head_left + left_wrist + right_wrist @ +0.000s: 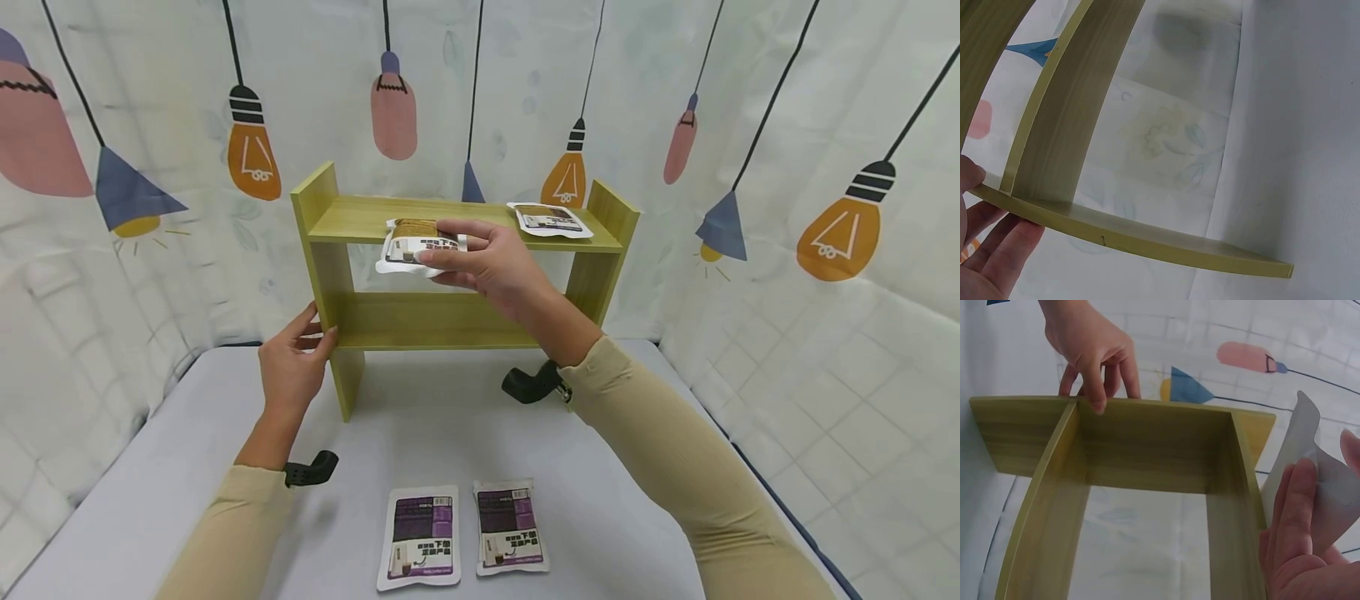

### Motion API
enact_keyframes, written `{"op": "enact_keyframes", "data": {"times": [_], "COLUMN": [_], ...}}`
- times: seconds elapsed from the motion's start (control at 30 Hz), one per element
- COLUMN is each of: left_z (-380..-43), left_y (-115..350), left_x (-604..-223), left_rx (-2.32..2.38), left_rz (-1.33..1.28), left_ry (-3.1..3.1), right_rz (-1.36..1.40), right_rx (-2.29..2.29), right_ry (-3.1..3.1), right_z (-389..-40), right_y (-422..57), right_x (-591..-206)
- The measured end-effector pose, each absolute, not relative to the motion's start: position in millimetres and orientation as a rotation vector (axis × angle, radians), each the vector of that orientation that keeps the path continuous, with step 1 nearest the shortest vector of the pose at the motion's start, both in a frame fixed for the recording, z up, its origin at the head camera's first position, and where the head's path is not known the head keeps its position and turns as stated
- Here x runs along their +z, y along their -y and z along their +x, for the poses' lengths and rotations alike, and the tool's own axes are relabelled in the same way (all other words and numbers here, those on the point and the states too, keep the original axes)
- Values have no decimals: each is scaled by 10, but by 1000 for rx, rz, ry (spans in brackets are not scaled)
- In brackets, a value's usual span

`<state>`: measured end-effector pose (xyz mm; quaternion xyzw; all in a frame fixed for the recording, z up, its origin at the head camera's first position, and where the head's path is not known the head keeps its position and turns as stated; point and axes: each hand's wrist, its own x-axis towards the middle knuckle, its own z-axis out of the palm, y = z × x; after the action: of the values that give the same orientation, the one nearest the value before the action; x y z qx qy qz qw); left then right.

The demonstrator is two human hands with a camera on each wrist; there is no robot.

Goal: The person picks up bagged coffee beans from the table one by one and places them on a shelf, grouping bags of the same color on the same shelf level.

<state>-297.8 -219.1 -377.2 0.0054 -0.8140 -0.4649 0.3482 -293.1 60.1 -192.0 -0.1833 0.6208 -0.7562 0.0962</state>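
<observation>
My right hand pinches a white pouch with a brown label between thumb and fingers, in front of the upper board of a small wooden shelf. From the right wrist view, the pouch's plain back faces the camera, with fingers flat along it. My left hand grips the shelf's left side panel, thumb on one face and fingers on the other. Another brown-labelled pouch lies at the right end of the top board.
Two purple-labelled pouches, a left one and a right one, lie side by side on the white table in front of the shelf. A white curtain printed with lamps hangs behind and at both sides.
</observation>
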Motion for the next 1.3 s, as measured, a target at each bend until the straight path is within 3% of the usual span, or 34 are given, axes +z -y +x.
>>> {"op": "enact_keyframes", "data": {"times": [1.3], "left_z": [-2993], "left_y": [2194], "left_x": [-3791], "left_rx": [-1181], "left_rz": [18], "left_ry": [2113], "right_rz": [-616], "right_rx": [-1964], "right_ry": [-2421], "right_z": [-2958], "right_y": [-524], "right_x": [-1913]}}
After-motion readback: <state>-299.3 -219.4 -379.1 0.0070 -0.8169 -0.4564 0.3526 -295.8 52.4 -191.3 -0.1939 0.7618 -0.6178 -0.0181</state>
